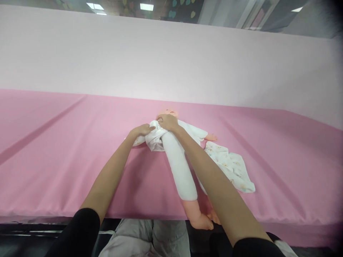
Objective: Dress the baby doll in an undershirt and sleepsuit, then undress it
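Observation:
A baby doll lies on its back on a pink sheet, head far from me, bare feet at the near edge. It wears a white garment. My left hand grips bunched white cloth at the doll's left side. My right hand pinches the same cloth at the doll's chest, just below its head. A printed white cloth lies spread to the doll's right, partly under my right forearm.
A pale pink wall panel rises behind the sheet. The sheet's front edge runs just above my lap, with dark floor below it. Ceiling lights show at the top.

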Action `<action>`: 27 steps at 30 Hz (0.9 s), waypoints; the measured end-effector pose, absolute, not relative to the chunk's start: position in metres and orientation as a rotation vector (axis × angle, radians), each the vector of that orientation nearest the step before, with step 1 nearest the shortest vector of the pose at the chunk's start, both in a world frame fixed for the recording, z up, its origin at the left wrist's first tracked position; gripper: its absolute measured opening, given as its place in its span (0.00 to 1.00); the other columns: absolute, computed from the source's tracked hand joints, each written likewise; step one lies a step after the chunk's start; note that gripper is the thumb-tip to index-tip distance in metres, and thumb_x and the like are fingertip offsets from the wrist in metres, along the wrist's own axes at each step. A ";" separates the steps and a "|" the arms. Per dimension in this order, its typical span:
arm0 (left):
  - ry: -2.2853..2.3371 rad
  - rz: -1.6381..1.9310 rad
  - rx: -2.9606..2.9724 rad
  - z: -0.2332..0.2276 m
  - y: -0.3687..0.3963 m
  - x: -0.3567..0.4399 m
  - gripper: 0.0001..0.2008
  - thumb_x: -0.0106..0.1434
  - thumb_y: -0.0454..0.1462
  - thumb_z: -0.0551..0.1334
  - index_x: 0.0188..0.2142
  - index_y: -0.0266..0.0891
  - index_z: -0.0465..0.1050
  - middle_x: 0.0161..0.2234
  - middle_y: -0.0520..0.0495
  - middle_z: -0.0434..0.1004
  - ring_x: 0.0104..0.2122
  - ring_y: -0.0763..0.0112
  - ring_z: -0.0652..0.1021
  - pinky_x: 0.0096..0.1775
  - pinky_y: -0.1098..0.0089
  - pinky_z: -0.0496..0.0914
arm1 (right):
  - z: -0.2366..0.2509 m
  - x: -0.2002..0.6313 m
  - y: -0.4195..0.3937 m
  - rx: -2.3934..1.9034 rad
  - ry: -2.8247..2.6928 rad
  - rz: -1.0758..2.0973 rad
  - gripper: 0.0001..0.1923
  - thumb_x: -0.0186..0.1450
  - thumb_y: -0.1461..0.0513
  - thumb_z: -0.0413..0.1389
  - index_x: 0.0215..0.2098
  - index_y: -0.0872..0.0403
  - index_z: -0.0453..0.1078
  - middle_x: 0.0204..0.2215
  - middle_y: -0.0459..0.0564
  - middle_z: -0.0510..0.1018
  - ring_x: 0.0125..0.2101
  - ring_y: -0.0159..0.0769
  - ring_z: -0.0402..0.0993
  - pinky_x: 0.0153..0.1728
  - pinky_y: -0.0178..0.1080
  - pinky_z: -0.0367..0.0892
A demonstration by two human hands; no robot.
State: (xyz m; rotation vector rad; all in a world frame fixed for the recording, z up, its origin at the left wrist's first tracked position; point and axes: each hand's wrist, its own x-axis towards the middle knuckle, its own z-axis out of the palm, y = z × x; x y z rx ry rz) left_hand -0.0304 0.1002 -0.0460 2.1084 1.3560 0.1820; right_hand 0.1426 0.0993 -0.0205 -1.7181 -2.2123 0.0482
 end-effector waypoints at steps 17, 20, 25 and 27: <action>1.661 0.522 2.278 -0.052 0.114 0.013 0.27 0.70 0.43 0.36 0.43 0.33 0.69 0.45 0.35 0.76 0.45 0.58 0.76 0.44 0.65 0.68 | -0.038 0.156 0.123 -1.437 -1.776 0.376 0.14 0.58 0.69 0.49 0.34 0.55 0.75 0.40 0.48 0.78 0.43 0.34 0.71 0.49 0.36 0.62; 1.656 0.488 2.278 -0.052 0.112 0.018 0.24 0.70 0.42 0.37 0.47 0.32 0.67 0.47 0.34 0.74 0.47 0.56 0.75 0.45 0.62 0.67 | -0.043 0.159 0.127 -1.418 -1.549 0.400 0.16 0.57 0.69 0.45 0.34 0.56 0.75 0.41 0.49 0.77 0.41 0.35 0.71 0.46 0.36 0.65; 1.502 0.374 2.290 -0.044 0.102 0.011 0.26 0.68 0.47 0.39 0.57 0.33 0.56 0.52 0.34 0.71 0.49 0.55 0.74 0.46 0.60 0.66 | -0.044 0.165 0.129 -1.524 -1.338 0.437 0.22 0.57 0.69 0.41 0.42 0.56 0.72 0.42 0.52 0.76 0.38 0.36 0.72 0.39 0.37 0.67; 1.413 0.262 2.286 -0.036 0.102 0.002 0.27 0.66 0.48 0.44 0.59 0.35 0.54 0.55 0.36 0.68 0.49 0.57 0.73 0.46 0.62 0.66 | -0.042 0.166 0.127 -1.541 -1.238 0.461 0.23 0.56 0.70 0.41 0.44 0.57 0.71 0.42 0.53 0.75 0.38 0.36 0.72 0.38 0.36 0.67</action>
